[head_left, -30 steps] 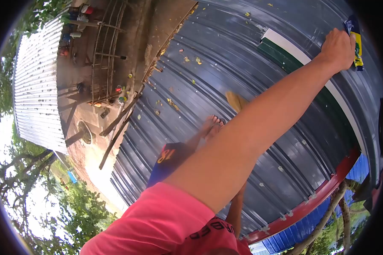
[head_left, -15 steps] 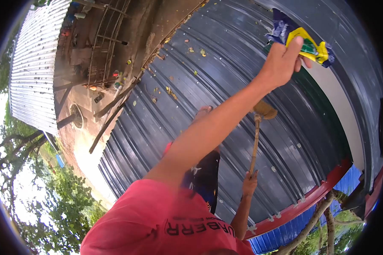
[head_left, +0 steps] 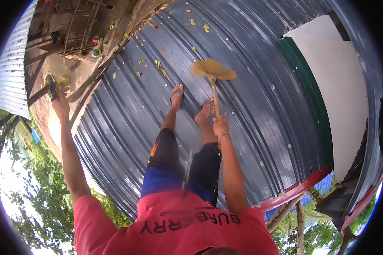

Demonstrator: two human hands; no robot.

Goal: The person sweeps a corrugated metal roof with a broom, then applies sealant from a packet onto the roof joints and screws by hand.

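My left hand (head_left: 61, 94) is stretched out at the far left, past the roof edge, with its fingers closed on a crumpled dark-blue and yellow plastic wrapper (head_left: 53, 90); motion blurs it. My right hand (head_left: 221, 126) grips the wooden handle of a broom (head_left: 214, 70) in the middle of the view. The straw head of the broom is fanned out on or just above the dark ribbed metal roof (head_left: 259, 106), ahead of my feet. Both feet, in flip-flops, stand on this roof.
Dry leaves (head_left: 159, 68) are scattered over the roof near its left edge. Beyond that edge lie lower ground (head_left: 83, 78) and a pale corrugated roof (head_left: 8, 72). A white panel (head_left: 340, 85) with a green strip is on the right. Tree branches (head_left: 300, 225) show at lower right.
My left hand has swung from the upper right across to the far left with the wrapper. The broom in my right hand has moved left, and its straw head has fanned out.
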